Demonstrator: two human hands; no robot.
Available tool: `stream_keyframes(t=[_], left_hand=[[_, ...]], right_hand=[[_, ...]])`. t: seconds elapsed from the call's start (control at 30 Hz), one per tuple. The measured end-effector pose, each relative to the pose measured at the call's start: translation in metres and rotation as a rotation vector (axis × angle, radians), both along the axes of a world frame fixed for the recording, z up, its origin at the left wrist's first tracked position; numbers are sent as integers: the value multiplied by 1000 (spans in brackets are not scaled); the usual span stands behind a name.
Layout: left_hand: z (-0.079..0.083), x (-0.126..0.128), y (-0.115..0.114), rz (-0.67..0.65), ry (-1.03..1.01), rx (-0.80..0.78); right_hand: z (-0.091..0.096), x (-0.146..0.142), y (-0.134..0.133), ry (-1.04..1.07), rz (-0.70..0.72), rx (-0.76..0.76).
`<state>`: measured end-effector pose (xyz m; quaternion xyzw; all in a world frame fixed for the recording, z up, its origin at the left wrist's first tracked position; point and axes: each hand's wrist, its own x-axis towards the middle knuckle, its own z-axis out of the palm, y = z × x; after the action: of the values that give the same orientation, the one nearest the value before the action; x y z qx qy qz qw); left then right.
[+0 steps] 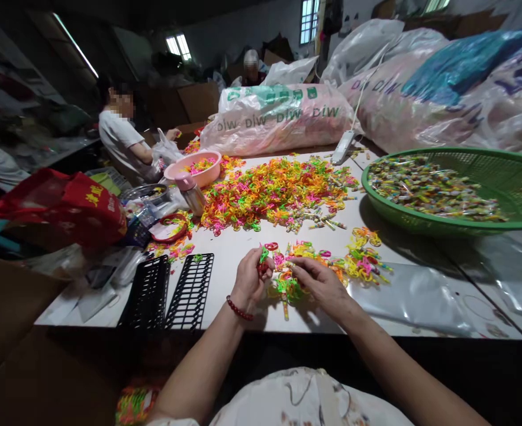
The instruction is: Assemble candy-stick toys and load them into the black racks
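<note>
My left hand, with a red bead bracelet at its wrist, is closed around small plastic pieces; a bright green piece and some red show at its fingers. Just to the right, my right hand pinches the end of a small pale stick-like piece. Below and between both hands lies a small cluster of green plastic pieces, with a patterned stick pointing toward me. More coloured pieces lie beyond my right hand. Their exact kind is too small to tell.
A large heap of coloured plastic pieces covers the table's middle. At right stands a green basket of patterned sticks; plastic bags lie before it. Black racks, a flask and a pink basin are left. A co-worker sits beyond.
</note>
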<state>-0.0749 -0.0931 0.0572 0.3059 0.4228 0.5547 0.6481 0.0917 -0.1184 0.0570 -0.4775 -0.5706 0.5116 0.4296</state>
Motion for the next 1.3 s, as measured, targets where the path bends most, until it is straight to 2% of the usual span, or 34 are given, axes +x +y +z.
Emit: stream_keyframes(t=[0.2,0.37,0.67,0.93,1.03,1.2,1.3], left_hand=[[12,15,-32,36,3,29],[18,27,-48,31,60,38],[5,33,-55,87,116,37],[2,35,-60,129,205,35],[4,35,-60,117,201,9],[3,34,-59,135,226,-6],[1,34,-58,145,260,10]], right_hand=[[1,-13,-10,80,7,-19],[5,-15,-18,159,35,-47],[6,-13,-30,149,36,1],[-7,-14,-36,260,-120,-37],[-12,-13,-37,207,-136,28],[-16,-10,-42,-28,-143,220],[-15,-11,-43,-23,-138,196]])
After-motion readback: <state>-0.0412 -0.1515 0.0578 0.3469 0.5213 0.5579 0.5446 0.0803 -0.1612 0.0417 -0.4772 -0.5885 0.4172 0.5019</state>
